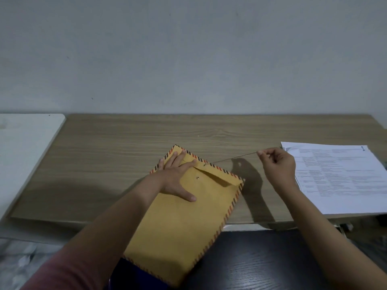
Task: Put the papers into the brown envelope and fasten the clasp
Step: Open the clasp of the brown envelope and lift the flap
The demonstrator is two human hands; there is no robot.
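The brown paper envelope with a red-and-black striped border [184, 218] lies tilted on the light wooden desk [129, 143], its lower end hanging over the near edge and its flap end pointing to eleven o'clock. The left hand [178, 176] presses flat on it, fingers spread, gripping nothing. At two o'clock from the flap, the right hand [278, 162] pinches the thin clasp string [232, 158], drawn taut from the flap's eyelet. Farther right rests the stack of printed white papers [343, 178].
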